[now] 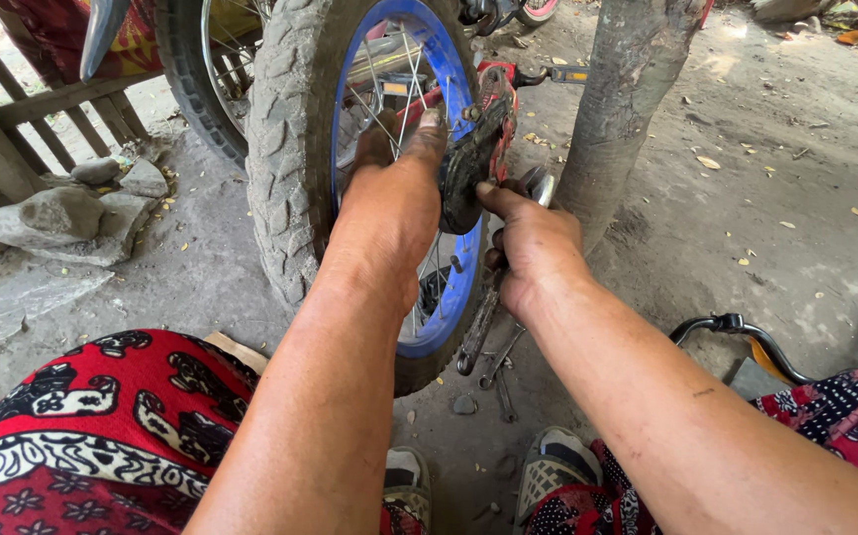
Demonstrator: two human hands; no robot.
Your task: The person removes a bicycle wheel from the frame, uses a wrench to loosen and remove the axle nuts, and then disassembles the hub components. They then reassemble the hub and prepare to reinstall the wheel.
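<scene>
I see a blue rim (454,287) inside a dusty grey-brown tyre (285,149), silver spokes (389,109) and a black chain guard (463,178) on a red frame (498,84). My lap cloth (102,436) is red with black-and-white floral motifs. The ground (746,218) is grey-brown, the stones (52,213) pale grey, the tree trunk (627,99) grey.

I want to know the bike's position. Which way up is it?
Upside down, it seems: the wheel stands in the air, a pedal is up beside it, and the handlebar lies low by the ground.
</scene>
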